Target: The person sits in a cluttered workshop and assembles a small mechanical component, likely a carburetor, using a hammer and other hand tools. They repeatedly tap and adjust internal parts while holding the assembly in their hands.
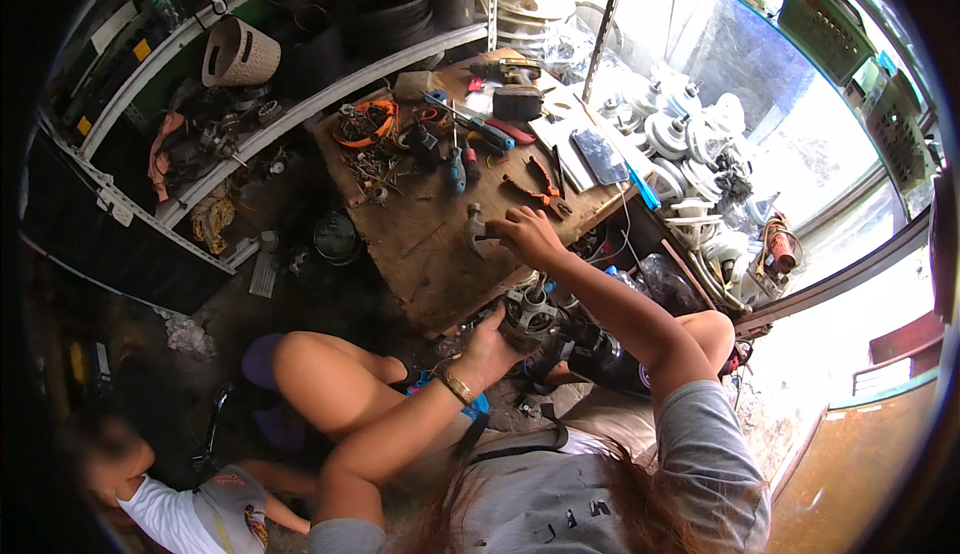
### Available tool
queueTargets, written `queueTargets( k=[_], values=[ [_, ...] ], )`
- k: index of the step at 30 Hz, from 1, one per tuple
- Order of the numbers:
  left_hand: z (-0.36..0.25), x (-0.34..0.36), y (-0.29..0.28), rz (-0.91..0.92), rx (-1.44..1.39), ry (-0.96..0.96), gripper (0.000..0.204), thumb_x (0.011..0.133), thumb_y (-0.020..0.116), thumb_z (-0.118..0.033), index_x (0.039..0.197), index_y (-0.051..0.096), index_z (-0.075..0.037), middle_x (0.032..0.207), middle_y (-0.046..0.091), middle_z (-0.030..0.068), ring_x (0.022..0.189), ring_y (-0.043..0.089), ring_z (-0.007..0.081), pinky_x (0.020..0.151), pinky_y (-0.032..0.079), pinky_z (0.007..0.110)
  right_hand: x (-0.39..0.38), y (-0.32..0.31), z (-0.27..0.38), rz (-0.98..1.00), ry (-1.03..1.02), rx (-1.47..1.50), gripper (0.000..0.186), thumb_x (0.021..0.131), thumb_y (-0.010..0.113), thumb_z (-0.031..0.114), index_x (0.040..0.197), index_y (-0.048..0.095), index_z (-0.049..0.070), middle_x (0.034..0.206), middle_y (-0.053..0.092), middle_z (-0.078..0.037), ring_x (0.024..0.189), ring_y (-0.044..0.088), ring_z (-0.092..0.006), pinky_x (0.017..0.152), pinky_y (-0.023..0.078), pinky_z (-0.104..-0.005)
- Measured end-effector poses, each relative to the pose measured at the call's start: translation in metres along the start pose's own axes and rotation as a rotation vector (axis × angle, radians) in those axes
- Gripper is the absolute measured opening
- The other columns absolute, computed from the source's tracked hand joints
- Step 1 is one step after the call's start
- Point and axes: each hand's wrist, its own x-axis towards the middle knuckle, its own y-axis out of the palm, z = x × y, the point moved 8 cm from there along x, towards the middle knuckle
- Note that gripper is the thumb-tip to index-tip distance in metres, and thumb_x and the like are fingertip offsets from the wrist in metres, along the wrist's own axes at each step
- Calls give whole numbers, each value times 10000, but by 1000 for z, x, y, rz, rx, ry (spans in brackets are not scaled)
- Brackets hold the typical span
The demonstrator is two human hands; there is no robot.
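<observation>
Left hand (487, 344) cups the small electric motor (530, 316), fingers wrapped on its near side, at the workbench (420, 254) edge. Right hand (527, 234) closes around a hammer (476, 231) just beyond. Strike squarely, I judge, with the motor braced. Woven basket (238, 53) on the shelf lies on its side; contents cannot be told.

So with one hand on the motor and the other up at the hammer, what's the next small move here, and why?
Probably lift the hammer off the wooden board and bring it down to the motor. The right hand is already on the hammer's handle, while the left hand cups the motor's side, steadying it by the knees.
</observation>
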Motion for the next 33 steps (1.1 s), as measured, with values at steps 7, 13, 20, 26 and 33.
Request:
queueTargets(
  k=[7,13,20,26,33],
  values=[
    [-9,-3,-20,-118,44,60,483,1042,383,-434,1434,447,-158,1447,498,97,1313,484,278,1091,388,508,-16,-58,-10,112,259,888,340,967,605,165,1280,614,32,1301,601,-158,1177,583,-272,993,456,-389],
    [-9,0,-2,1,58,76,472,1046,390,-446,1407,469,-152,1394,533,72,1267,523,244,1071,419,473,-80,-100,56,201,195,1295,397,1017,555,179,1346,544,-43,1234,669,-131,1187,601,-188,998,465,-334],
    [-9,-4,-3,-3,124,114,468,1044,394,-465,1396,475,-167,1352,556,48,1232,545,208,1035,454,434,-85,-100,56,-32,259,1040,183,912,693,67,1048,683,-55,974,744,-102,928,693,-139,838,543,-284],
    [-11,-7,-3,-17,163,128,464,1044,379,-477,1399,477,-195,1340,562,20,1238,540,176,1012,461,402,-85,-116,63,-196,309,834,159,785,805,17,886,692,-32,890,742,-72,826,684,-106,766,540,-258],
    [-12,-10,-6,0,54,161,416,1033,467,-427,1377,459,-193,1323,572,30,1212,569,212,957,496,419,-86,-121,73,-222,373,744,140,774,814,25,853,705,-13,865,743,-62,804,678,-94,753,537,-252]
  ],
)
